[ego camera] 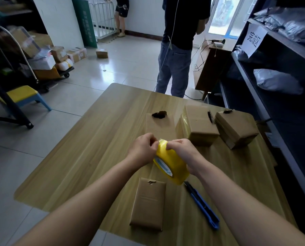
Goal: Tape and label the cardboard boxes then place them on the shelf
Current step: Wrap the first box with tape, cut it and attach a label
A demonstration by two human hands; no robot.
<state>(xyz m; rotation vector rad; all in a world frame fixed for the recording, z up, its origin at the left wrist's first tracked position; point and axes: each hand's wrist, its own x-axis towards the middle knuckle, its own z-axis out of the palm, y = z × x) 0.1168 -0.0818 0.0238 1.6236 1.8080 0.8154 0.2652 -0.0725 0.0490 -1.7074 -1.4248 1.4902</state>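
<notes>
Both my hands hold a yellow tape roll above the wooden table. My right hand grips the roll from the right side. My left hand pinches at the roll's top edge, fingers closed on the tape there. A flat cardboard box lies near me under the roll. Another flat box lies beyond my hands, partly hidden by them. Two thicker boxes stand at the far right of the table.
A blue utility knife lies right of the near box. A dark shelf unit with grey bags and a paper sign runs along the right. A person in jeans stands beyond the table. A trolley with parcels is at the left.
</notes>
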